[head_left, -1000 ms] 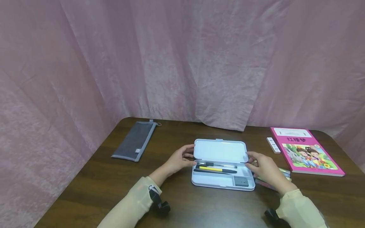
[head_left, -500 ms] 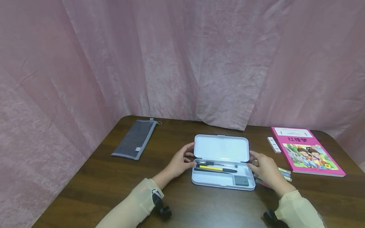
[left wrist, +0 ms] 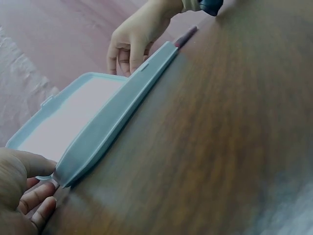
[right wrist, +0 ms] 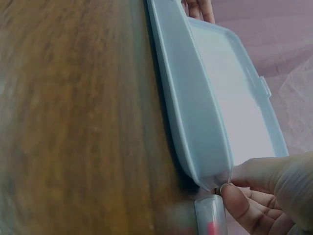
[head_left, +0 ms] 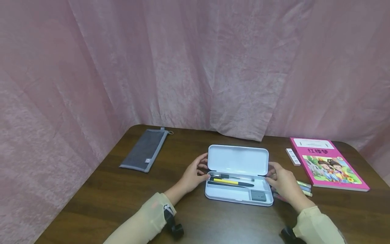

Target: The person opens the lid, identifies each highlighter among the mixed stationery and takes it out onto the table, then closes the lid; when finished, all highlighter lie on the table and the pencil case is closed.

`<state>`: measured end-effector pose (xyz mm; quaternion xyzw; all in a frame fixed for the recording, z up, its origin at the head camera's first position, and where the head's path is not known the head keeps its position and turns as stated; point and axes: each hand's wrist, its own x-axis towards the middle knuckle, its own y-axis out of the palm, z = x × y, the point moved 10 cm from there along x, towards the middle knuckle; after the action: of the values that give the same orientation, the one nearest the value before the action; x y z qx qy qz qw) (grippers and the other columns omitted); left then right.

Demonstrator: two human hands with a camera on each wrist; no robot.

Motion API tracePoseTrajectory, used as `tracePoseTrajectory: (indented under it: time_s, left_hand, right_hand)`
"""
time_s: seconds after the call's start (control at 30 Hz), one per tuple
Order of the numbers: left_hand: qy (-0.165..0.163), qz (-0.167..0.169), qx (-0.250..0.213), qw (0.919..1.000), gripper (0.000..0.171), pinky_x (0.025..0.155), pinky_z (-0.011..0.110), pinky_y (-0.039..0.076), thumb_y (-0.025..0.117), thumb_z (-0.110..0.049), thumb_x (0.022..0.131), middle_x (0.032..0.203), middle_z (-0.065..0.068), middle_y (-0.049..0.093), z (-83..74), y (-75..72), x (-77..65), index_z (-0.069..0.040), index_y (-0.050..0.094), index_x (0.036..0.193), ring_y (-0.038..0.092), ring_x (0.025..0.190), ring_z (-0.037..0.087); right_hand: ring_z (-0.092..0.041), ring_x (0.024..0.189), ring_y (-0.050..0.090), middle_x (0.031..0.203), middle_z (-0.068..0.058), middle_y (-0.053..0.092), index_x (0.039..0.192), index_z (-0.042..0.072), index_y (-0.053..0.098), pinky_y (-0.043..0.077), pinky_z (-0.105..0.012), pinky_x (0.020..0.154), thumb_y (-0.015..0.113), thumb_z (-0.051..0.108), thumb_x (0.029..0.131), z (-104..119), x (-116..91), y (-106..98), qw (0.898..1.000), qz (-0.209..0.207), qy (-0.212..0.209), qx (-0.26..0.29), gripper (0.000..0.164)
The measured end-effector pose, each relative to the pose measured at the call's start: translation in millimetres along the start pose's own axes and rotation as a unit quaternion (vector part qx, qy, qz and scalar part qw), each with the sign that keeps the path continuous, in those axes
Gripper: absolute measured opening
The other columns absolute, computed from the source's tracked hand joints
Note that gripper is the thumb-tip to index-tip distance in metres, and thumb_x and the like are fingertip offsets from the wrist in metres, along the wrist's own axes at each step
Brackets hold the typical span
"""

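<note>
A pale blue pencil case (head_left: 226,194) lies on the table with its lid (head_left: 238,160) raised and tilted back. Inside are a clear pen (head_left: 240,178), a yellow and black pen (head_left: 228,182), a dark slim stick beneath it, and a grey block (head_left: 258,195) in the corner compartment. My left hand (head_left: 192,173) grips the left end near the hinge, thumb (left wrist: 39,164) on the case's end and fingers curled behind. At the opposite end, my right hand (head_left: 283,183) holds the hinge corner between thumb and fingers, as the right wrist view shows.
Several coloured pens (head_left: 304,187) lie partly hidden behind my right hand; one clear cap (right wrist: 211,215) sits right by the case's end. A pink book (head_left: 330,166) and a small white box (head_left: 293,157) are at right. A grey mesh pouch (head_left: 144,149) lies at left.
The lid has tilted up from a flatter position and stands more upright. Both hands have stayed at the case's two ends, with only slight shifts.
</note>
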<state>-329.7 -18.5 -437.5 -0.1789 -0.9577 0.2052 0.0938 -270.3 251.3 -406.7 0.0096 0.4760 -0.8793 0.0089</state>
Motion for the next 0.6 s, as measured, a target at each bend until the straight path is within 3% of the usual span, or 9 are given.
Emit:
tracePoseTrajectory:
  time_s: [0.2, 0.6]
  left_hand:
    - [-0.026, 0.001, 0.001, 0.9997, 0.058, 0.081, 0.022, 0.049, 0.069, -0.013, 0.078, 0.118, -0.002, 0.052, 6.8, 0.4, -0.6, -0.023, 0.039, 0.127, 0.055, 0.098, 0.010]
    - [-0.022, 0.004, -0.017, 0.9996, 0.044, 0.079, 0.023, 0.050, 0.067, -0.010, 0.079, 0.112, 0.003, 0.053, 4.7, 1.1, -1.9, -0.016, 0.043, 0.116, 0.056, 0.095, 0.014]
  right_hand:
    - [-0.017, 0.075, 0.063, 0.096, -0.013, 0.061, 0.124, -0.001, 0.039, 0.056, -0.033, 0.067, 0.068, 0.011, 0.078, -0.5, -1.5, 0.0, 1.000, -0.009, 0.001, 0.007, 0.055]
    - [-0.018, 0.075, 0.062, 0.090, -0.011, 0.063, 0.115, -0.001, 0.045, 0.055, -0.036, 0.068, 0.069, 0.017, 0.078, 3.3, -0.4, -9.3, 1.000, -0.020, -0.013, -0.016, 0.048]
